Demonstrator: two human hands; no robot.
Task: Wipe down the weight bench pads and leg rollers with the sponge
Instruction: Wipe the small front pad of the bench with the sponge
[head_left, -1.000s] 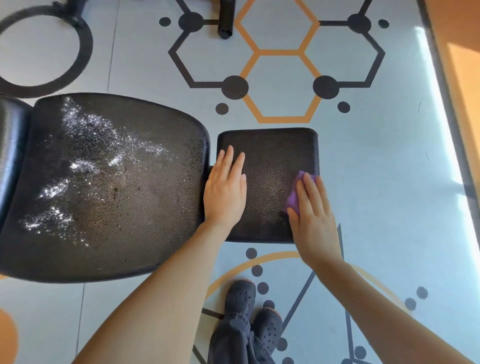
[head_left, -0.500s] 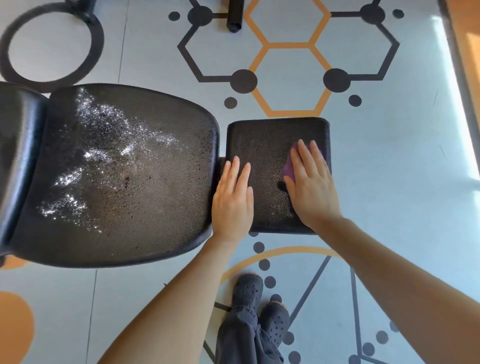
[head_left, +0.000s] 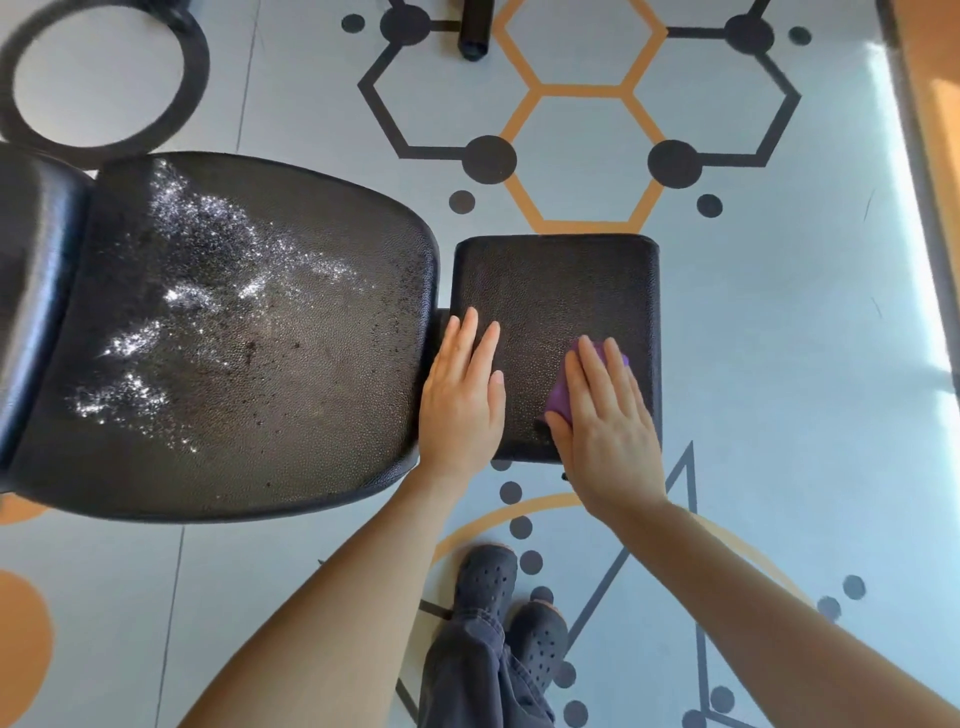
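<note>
On small pad (head_left: 550, 280), unbranded purple sponge (head_left: 563, 395)

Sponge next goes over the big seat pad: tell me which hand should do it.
Right, probably. The right hand already presses the purple sponge on the small pad; the left hand lies flat, holding nothing, nearer the big seat pad.

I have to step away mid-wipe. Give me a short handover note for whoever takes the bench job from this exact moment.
Left hand: flat, fingers straight, resting on the small pad's left edge to steady it; holds nothing.
Right hand: flat, pressing the purple sponge onto the small pad's right half.
Large pad, left of the small one: white powdery streaks and dark specks on it, so it looks not yet wiped.
Done: small pad under way, little dirt visible on it.
Left: finish the small pad, wipe the large pad, then the leg rollers, which are not in view.
</note>
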